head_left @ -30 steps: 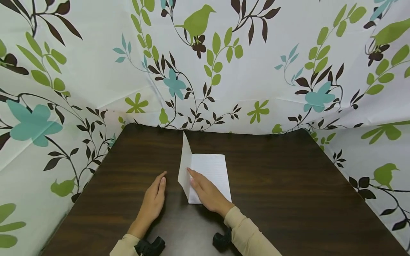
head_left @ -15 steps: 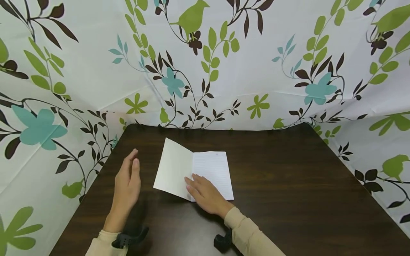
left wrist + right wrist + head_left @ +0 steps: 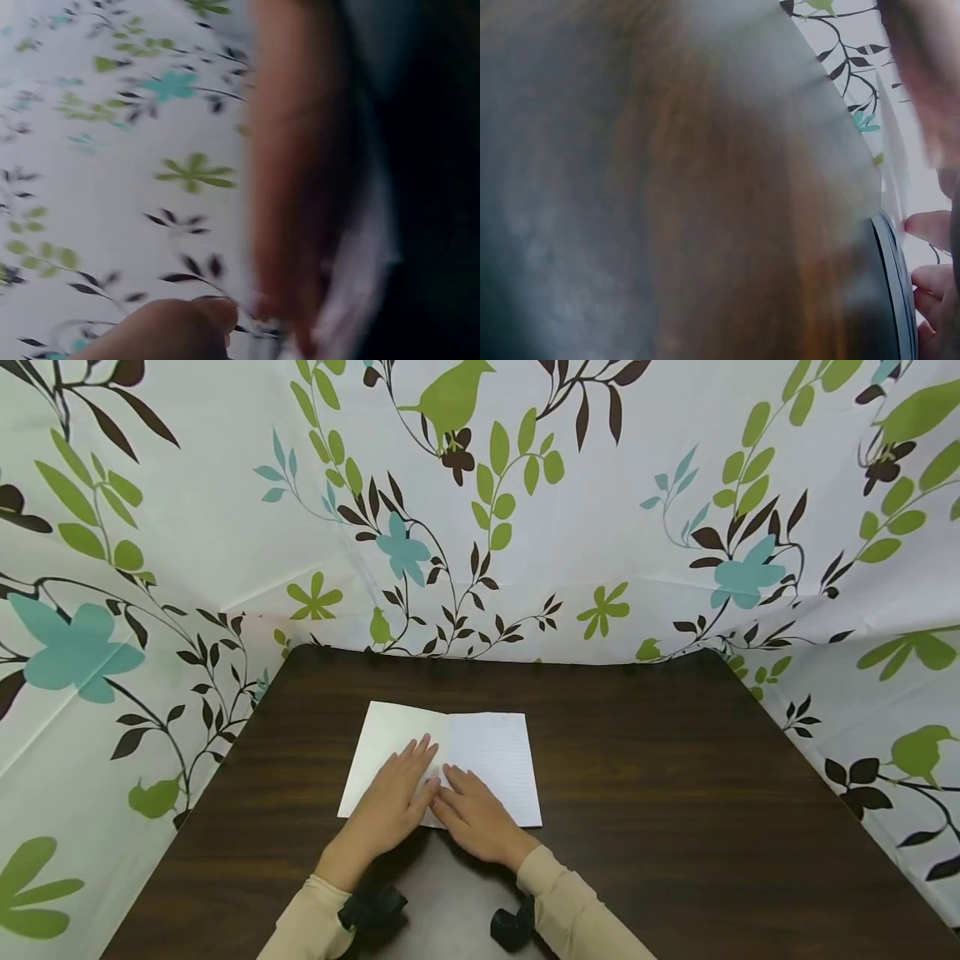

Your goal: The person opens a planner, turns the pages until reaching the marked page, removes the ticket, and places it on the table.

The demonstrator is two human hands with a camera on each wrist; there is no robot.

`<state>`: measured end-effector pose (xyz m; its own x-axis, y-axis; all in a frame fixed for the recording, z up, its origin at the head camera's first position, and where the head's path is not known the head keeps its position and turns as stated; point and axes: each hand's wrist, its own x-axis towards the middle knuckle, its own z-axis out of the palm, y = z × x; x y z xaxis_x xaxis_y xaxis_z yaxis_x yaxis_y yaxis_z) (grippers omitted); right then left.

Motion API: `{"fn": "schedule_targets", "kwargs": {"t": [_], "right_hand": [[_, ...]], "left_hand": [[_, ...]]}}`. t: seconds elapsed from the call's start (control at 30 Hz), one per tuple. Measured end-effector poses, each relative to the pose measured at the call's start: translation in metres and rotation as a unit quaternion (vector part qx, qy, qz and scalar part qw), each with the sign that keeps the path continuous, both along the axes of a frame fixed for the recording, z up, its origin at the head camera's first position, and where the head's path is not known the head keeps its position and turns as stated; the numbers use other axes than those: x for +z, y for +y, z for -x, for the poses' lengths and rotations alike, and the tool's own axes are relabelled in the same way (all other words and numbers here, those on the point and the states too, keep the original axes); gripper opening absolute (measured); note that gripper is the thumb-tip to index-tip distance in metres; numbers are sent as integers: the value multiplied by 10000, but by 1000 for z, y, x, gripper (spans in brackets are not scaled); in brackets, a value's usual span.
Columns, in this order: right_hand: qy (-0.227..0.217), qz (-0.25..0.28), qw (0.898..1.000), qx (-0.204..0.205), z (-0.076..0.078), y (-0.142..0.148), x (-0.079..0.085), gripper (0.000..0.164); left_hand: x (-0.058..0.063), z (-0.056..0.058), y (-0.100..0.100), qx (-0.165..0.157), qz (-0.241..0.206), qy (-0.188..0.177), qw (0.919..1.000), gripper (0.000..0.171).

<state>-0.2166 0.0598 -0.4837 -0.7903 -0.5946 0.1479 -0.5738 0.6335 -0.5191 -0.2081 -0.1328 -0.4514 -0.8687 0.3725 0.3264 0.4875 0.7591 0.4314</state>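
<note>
Notebook [image 3: 455, 740] spread in two halves on the tabletop [image 3: 675, 777], as I read it from my remote post: a blank half [image 3: 381, 735] to the left, a ruled page [image 3: 491, 752] to the right, and between them the fold [image 3: 447, 723], running from near edge to far. The spread is longer crosswise; each half, taken singly, is longer along the fold. Left hand [image 3: 392, 798]: over the blank half, fingers straight and slanting away and to the right, their tips just short of the fold; I see nothing in its grasp. Right hand [image 3: 480, 817]: over the near, inner corner of the ruled page, fingers extended and slanting away and to the left, their tips at the fold; it too has hold of nothing that I can see. The hands converge over the near part of the fold, and I cannot tell whether the thumbs touch. I judge the fold to be the governing line, with the right hand the nearer to it and the left hand better placed for the blank half. My wrist views are too blurred to gauge pressure
</note>
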Motion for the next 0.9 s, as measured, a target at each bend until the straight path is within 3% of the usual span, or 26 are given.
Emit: {"fn": "schedule_targets", "kwargs": {"t": [0.17,0.33,0.67,0.9], "right_hand": [[-208,290,9994,14,-1,2,-7,52],[-307,432,9986,-29,-1,5,-9,53],[-614,603,9954,-431,-5,11,-2,57],[158,929,9914,-902,-4,35,-1,57]], "left_hand": [[-31,3,4,336,127,-280,9990,46],[-47,6,4,524,256,-420,9974,47],[-57,14,-1,759,807,-236,9936,53],[-61,15,-3,804,677,-60,9944,54]]}}
